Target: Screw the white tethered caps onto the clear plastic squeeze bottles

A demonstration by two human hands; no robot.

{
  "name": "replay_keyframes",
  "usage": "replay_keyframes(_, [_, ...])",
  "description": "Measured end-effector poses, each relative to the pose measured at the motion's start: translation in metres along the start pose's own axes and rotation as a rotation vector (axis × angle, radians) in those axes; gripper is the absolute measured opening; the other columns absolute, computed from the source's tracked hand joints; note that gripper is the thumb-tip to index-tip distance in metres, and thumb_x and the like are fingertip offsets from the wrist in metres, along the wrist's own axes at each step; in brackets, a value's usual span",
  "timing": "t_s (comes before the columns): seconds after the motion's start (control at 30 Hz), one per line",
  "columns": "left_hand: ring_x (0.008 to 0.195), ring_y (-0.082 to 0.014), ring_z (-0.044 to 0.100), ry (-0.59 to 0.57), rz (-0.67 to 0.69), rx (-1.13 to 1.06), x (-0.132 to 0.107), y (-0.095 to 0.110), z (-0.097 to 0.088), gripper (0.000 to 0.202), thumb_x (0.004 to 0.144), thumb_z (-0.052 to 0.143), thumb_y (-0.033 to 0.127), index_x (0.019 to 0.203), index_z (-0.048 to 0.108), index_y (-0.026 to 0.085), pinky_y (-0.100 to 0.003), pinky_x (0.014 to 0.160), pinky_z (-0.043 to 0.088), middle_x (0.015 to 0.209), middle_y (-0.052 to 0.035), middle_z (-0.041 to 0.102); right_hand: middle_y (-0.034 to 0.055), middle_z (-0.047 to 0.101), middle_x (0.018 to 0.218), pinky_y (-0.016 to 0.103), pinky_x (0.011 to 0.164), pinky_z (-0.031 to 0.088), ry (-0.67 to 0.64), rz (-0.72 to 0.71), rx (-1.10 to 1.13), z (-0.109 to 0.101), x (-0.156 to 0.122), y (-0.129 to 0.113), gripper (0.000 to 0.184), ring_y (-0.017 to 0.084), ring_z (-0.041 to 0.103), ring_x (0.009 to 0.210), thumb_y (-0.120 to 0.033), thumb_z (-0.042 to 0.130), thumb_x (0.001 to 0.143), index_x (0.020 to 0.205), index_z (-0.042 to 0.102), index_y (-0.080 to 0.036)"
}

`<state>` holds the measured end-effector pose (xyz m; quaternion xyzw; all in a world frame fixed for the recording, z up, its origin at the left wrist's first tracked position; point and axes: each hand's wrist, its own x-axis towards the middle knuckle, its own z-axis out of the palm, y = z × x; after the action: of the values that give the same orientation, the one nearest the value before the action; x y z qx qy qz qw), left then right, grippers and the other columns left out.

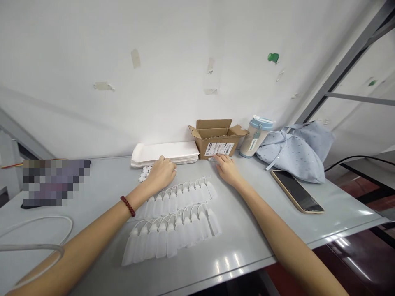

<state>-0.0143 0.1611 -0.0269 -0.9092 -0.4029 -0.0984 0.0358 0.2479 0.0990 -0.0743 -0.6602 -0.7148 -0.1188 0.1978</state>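
Two bare forearms come in from the lower edge of the frame, uncovered along their whole visible length. Left of centre, just behind the left hand [162,172], the wrist wears a bracelet [127,206] of small, round, dark red beads. The right hand [226,168] and its wrist are bare.

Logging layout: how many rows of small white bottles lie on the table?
2. The far row lies by the left hand, its left end hidden under the wrist; the near row lies toward the table's front edge.
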Motion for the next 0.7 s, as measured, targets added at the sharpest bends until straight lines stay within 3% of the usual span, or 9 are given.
replay_keyframes(0.2, [0.085, -0.0323, 0.053, 0.004, 0.004, -0.022, 0.004, 0.001, 0.002, 0.026, 0.076, 0.047, 0.010, 0.067, 0.070, 0.015, -0.037, 0.068, 0.040, 0.074, -0.0147, 0.067, 0.0150, 0.058, 0.109, 0.038, 0.082, 0.041, -0.021, 0.056, -0.083, -0.004, 0.001, -0.001, 0.031, 0.029, 0.049, 0.101, -0.008, 0.048, 0.083, 0.112, 0.059, -0.012])
replay_keyframes(0.33, [0.084, -0.0295, 0.053, 0.036, -0.014, -0.073, 0.002, 0.000, -0.004, 0.027, 0.079, 0.047, 0.013, 0.065, 0.070, 0.017, -0.036, 0.069, 0.041, 0.073, -0.0113, 0.067, 0.0146, 0.058, 0.113, 0.037, 0.081, 0.039, -0.020, 0.062, -0.081, -0.007, 0.001, -0.003, 0.023, 0.029, 0.048, 0.105, -0.012, 0.053, 0.083, 0.105, 0.060, -0.014])
replay_keyframes(0.57, [0.091, -0.0237, 0.054, 0.375, -0.098, -0.462, -0.009, -0.005, -0.014, 0.019, 0.081, 0.055, 0.029, 0.083, 0.072, 0.020, -0.036, 0.080, 0.044, 0.086, -0.0061, 0.068, 0.0124, 0.065, 0.105, 0.035, 0.078, 0.036, -0.049, 0.083, -0.035, -0.010, 0.001, -0.005, 0.017, 0.026, 0.055, 0.101, -0.007, 0.052, 0.082, 0.096, 0.057, -0.016])
replay_keyframes(0.7, [0.093, -0.0213, 0.056, 0.413, -0.143, -0.657, -0.027, -0.003, -0.019, 0.018, 0.079, 0.057, 0.033, 0.083, 0.071, 0.021, -0.033, 0.078, 0.046, 0.089, -0.0038, 0.069, 0.0115, 0.065, 0.107, 0.034, 0.078, 0.037, -0.036, 0.085, 0.003, -0.012, 0.000, -0.010, 0.018, 0.025, 0.056, 0.102, -0.009, 0.052, 0.083, 0.099, 0.056, -0.016])
